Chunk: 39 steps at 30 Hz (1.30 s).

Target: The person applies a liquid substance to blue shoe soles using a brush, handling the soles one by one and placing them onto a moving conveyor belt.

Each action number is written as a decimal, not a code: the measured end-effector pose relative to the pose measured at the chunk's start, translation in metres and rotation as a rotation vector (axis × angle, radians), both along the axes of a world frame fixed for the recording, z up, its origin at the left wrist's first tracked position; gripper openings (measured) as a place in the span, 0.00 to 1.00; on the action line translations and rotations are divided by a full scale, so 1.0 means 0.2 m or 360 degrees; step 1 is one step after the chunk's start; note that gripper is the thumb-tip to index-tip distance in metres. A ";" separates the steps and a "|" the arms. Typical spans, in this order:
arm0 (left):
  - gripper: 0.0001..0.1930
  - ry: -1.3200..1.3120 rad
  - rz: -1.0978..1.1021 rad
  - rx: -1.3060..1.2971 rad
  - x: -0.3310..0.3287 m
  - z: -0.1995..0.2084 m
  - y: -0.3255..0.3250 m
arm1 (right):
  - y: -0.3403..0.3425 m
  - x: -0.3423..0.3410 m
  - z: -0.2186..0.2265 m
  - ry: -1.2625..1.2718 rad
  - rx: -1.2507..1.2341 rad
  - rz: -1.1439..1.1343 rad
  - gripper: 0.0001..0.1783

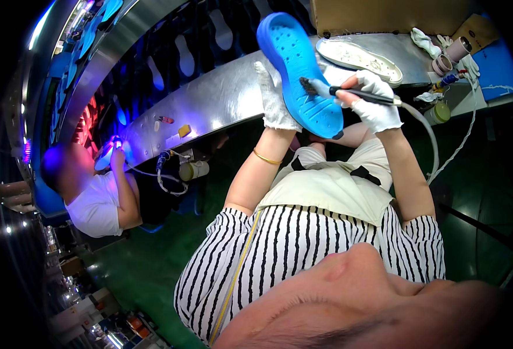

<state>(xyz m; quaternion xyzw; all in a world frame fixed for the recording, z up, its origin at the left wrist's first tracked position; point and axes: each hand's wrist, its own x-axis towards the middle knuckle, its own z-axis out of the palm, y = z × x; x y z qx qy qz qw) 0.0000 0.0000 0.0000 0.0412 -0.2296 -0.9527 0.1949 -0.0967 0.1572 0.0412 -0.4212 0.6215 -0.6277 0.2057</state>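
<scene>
My left hand (pixel 274 99), in a white glove, grips a blue shoe sole (pixel 303 61) along its left side. The sole is tilted up with its holed, ridged face toward me. My right hand (pixel 374 103) wears a white glove with bare fingertips. Its fingers are closed round the black handle of a brush (pixel 321 89), and a pale hose (pixel 425 125) runs from the handle's end. The dark bristles reach the middle of the sole and seem to touch it. Just behind, a white shoe sole (pixel 358 58) lies on the metal bench (pixel 233 96).
Soles (pixel 185 55) lie on a dark line beyond the bench. A cardboard box (pixel 378 17) stands at the back. Rolls (pixel 457 50), loose gloves (pixel 424 42) and a lidded pot (pixel 441 112) are at the right. A co-worker (pixel 96 198) sits at the left, near a yellow block (pixel 184 131).
</scene>
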 end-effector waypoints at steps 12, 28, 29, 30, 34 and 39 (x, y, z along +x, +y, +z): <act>0.49 0.0811 -0.0495 0.0731 -0.04 -0.03 0.00 | -0.01 0.17 -0.05 -0.0277 -0.0166 0.0174 0.06; 0.44 0.0219 0.0043 -0.0134 0.00 0.13 -0.03 | 0.02 0.12 -0.03 0.0030 -0.0026 0.0351 0.05; 0.43 0.0192 0.0054 -0.0169 0.01 0.11 -0.05 | 0.02 0.11 -0.01 -0.0123 0.0041 0.0355 0.05; 0.42 0.0176 0.0058 -0.0157 0.01 0.10 -0.07 | 0.02 0.11 0.01 -0.0277 0.0106 0.0353 0.05; 0.41 0.0485 -0.0252 0.0171 0.00 0.12 -0.10 | 0.01 0.06 -0.03 -0.0246 0.0055 0.0327 0.05; 0.42 0.0431 -0.0394 0.0200 0.00 0.16 -0.13 | 0.05 0.09 -0.10 -0.0242 0.0062 0.0612 0.05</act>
